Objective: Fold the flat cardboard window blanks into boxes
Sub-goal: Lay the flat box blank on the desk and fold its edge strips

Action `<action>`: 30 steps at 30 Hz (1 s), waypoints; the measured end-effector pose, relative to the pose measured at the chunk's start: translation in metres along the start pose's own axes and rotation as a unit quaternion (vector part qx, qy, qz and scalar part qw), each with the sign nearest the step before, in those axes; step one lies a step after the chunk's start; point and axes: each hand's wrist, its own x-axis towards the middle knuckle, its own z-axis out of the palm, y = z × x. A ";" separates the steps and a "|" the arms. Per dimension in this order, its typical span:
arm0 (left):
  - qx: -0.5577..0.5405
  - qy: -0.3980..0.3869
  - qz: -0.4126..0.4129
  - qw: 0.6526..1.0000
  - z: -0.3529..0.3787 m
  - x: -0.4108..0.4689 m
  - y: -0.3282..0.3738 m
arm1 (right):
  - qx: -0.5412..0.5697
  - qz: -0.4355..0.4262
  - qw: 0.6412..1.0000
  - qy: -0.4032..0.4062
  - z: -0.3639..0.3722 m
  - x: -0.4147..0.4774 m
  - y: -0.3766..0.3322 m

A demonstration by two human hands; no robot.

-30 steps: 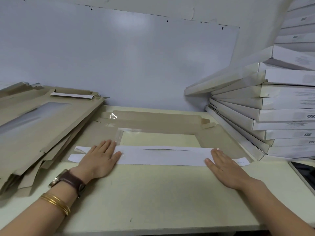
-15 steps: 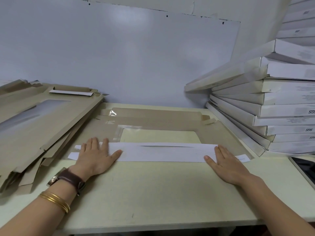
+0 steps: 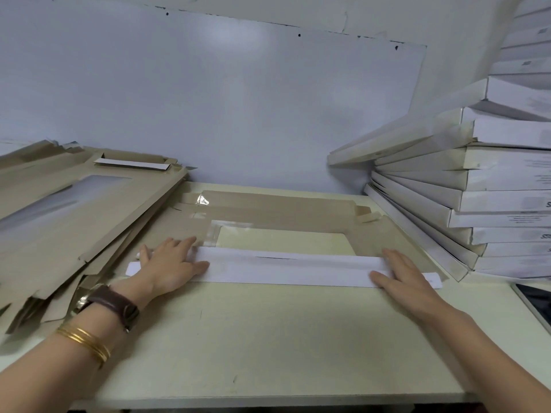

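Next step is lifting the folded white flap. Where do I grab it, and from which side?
Probably at both ends, beside the left hand and right hand pressing it flat, from the far side: the white flap is a long thin strip and its near edge looks creased.

Lay flat on the table [image 3: 268, 338] as a brown window blank [image 3: 283, 208], clear film at centre, near white flap [image 3: 283, 269] folded back over. Piled aslant at left as further blanks [image 3: 89, 234]; stacked at right as finished white boxes [image 3: 501, 201].
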 end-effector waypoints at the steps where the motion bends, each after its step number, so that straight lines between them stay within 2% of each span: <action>1: -0.003 -0.009 0.003 1.000 -0.004 0.000 0.001 | 0.005 -0.007 1.000 0.003 -0.002 0.001 -0.002; 4: -0.044 -0.034 0.002 0.998 -0.019 -0.002 0.007 | 0.011 -0.009 1.000 -0.028 -0.007 0.009 -0.012; 8: -0.135 -0.014 0.011 0.991 -0.032 0.001 0.005 | 0.000 0.017 0.996 -0.087 -0.014 0.020 -0.017; 11: -0.103 0.017 0.005 0.994 -0.034 0.003 0.001 | 0.006 0.035 0.995 -0.092 -0.023 0.025 -0.014; 13: -0.081 0.051 0.030 0.995 -0.034 0.003 0.002 | 0.016 0.035 0.995 -0.089 -0.028 0.027 -0.014; 16: -0.037 0.120 0.071 0.990 -0.030 0.003 0.004 | -0.011 0.014 0.999 -0.034 -0.030 0.030 -0.016; 20: -0.054 0.205 0.100 0.972 -0.022 0.002 0.000 | -0.041 -0.002 0.998 0.050 -0.032 0.028 -0.022; 23: -0.034 0.241 0.125 0.962 -0.015 -0.005 -0.003 | -0.078 -0.018 0.992 0.093 -0.030 0.017 -0.024; 26: 0.027 0.224 0.146 0.963 -0.011 -0.015 -0.008 | -0.136 -0.063 0.982 0.114 -0.026 0.002 -0.020; 30: 0.052 0.118 0.179 0.975 -0.011 -0.027 -0.008 | -0.219 -0.115 0.964 0.100 -0.019 -0.017 -0.016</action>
